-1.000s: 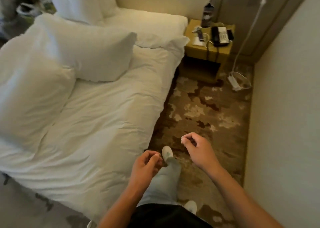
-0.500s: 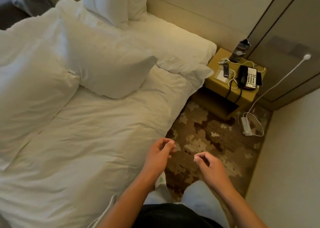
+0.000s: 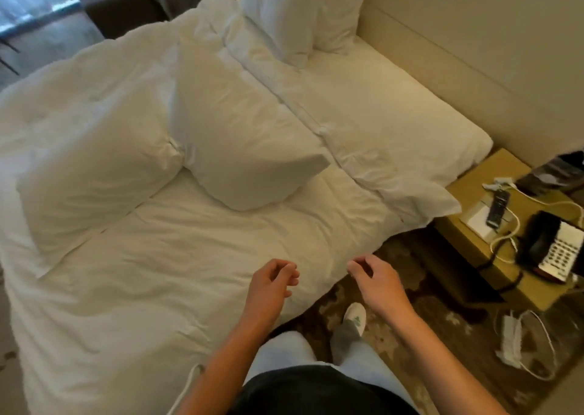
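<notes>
A bed with a rumpled white duvet [image 3: 164, 272] fills the left and middle of the view. Two loose white pillows lie on it: one [image 3: 91, 174] at the left and one [image 3: 243, 149] in the middle. Another pillow [image 3: 300, 10] stands against the headboard. My left hand [image 3: 271, 283] hovers over the duvet's near edge with loosely curled fingers and holds nothing. My right hand [image 3: 376, 278] hangs a short way to its right, over the bed's edge and the carpet, fingers loosely curled and empty.
A yellow bedside table [image 3: 474, 187] at the right carries a black telephone [image 3: 556, 250], a remote [image 3: 497, 209] and white cables. A white power strip [image 3: 510, 339] lies on the patterned carpet. My legs and a white shoe [image 3: 354, 316] are below.
The view has swung left and toward the bed. Both hands have moved up from over the carpet to the duvet's edge, staying empty.
</notes>
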Tool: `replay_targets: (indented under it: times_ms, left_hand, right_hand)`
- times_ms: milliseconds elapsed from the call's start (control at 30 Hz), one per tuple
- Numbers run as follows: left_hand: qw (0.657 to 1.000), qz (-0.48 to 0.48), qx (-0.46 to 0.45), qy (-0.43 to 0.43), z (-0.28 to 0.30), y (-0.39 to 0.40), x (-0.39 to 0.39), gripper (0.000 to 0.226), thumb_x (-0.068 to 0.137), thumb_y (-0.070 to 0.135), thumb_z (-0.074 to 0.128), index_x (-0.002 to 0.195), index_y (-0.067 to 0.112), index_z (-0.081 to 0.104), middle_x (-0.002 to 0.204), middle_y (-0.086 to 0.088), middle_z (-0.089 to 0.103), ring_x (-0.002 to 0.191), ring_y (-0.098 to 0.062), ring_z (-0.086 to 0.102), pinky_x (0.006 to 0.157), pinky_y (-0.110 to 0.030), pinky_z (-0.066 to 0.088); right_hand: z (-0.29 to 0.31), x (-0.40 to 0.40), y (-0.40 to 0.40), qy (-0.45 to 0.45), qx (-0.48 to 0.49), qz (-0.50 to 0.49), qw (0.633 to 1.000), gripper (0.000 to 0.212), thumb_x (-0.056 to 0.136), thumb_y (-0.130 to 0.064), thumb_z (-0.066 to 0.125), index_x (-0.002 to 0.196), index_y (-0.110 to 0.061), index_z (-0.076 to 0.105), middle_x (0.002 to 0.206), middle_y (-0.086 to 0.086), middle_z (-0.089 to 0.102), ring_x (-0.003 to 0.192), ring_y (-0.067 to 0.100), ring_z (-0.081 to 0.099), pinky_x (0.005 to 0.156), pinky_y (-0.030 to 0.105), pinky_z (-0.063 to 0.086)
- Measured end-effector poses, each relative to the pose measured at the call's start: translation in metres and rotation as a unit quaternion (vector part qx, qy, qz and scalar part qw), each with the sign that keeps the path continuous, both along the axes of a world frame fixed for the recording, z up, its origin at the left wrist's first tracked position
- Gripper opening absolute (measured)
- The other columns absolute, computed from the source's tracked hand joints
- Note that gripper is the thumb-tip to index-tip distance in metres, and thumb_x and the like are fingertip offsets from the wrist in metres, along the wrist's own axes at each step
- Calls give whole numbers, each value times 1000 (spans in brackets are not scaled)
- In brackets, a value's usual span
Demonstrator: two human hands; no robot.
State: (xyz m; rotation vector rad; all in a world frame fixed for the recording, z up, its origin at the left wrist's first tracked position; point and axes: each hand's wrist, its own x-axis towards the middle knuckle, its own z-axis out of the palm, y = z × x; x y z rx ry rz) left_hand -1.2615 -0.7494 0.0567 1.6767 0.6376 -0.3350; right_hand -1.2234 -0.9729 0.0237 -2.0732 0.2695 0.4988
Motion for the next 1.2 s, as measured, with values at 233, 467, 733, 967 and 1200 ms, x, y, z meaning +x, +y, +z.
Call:
replay_targets:
  times_ms: [233, 467, 733, 967, 1200]
  left_hand:
    - [994, 111, 15, -19, 0, 2, 88, 15, 101, 31, 60, 99, 24, 73, 94, 8, 77, 91, -7, 73, 83, -36, 62]
    - [980, 185, 70, -38, -19, 63, 230, 15, 97, 35, 60, 95, 25, 71, 89, 3, 73, 90, -17, 70, 74, -31, 57]
    - [977, 88, 195, 12, -61, 101, 375, 52, 96, 41, 57, 143, 20, 52, 148, -7, 45, 135, -27, 48, 107, -41, 46]
    - [959, -19, 273, 73, -102, 114, 412, 65, 96, 43, 55, 155, 24, 36, 168, -4, 20, 155, -25, 18, 118, -44, 34]
    - [962, -23, 266, 55, -121, 135, 410, 61, 93, 46, 60, 151, 31, 45, 163, 2, 29, 150, -19, 29, 117, -38, 33]
  right_hand:
    - [12, 167, 32, -48, -24, 123, 991, 14, 101, -41, 60, 103, -31, 70, 97, -19, 69, 90, -1, 63, 75, 18, 47]
    - [-6, 285, 81, -73, -89, 181, 977, 19, 101, -38, 61, 111, -24, 69, 103, -12, 69, 96, 6, 65, 84, 27, 52]
    - [-43, 380, 122, -25, -123, 160, 979, 53, 98, -43, 64, 143, -20, 51, 139, 6, 61, 121, 23, 61, 97, 37, 49]
    - [-93, 447, 162, 38, -97, 159, 982, 92, 88, -64, 65, 162, -23, 27, 162, 8, 39, 146, 30, 44, 115, 44, 39]
    - [-125, 466, 190, 33, -116, 174, 977, 101, 82, -85, 50, 154, -16, 34, 150, 13, 49, 135, 35, 52, 102, 45, 45]
